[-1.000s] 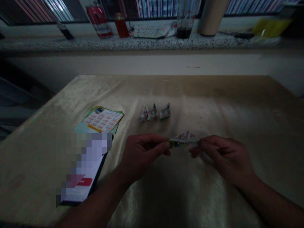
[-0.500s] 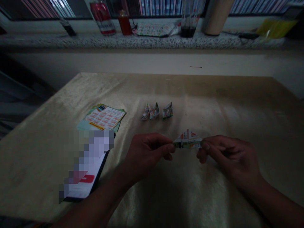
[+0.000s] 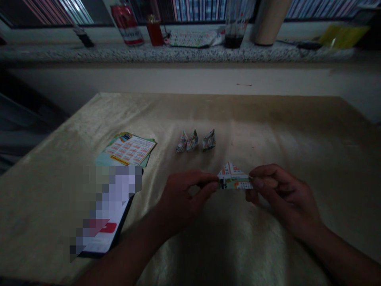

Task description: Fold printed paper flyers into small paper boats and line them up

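Between my two hands is a small piece of folded printed paper (image 3: 234,179), a low triangle on top of a straight band. My left hand (image 3: 186,196) pinches its left corner between thumb and fingers. At the opposite corner, the thumb and forefinger of my right hand (image 3: 282,198) are closed on the paper. Beyond it on the table stand three small folded paper shapes with pointed tips: a left one (image 3: 181,143), a middle one (image 3: 193,141) close beside it, and a right one (image 3: 209,140) a little apart.
On the left lies a stack of printed sheets (image 3: 131,149), with a phone (image 3: 99,243), its screen lit, in front of it by my left forearm. A speckled sill (image 3: 190,54) behind the table (image 3: 268,119) carries a red can (image 3: 127,24), a glass with dark liquid (image 3: 233,41) and other items.
The paper has turned so its printed face shows more, its peak shifting left. My right fingers have changed their hold at its right corner.
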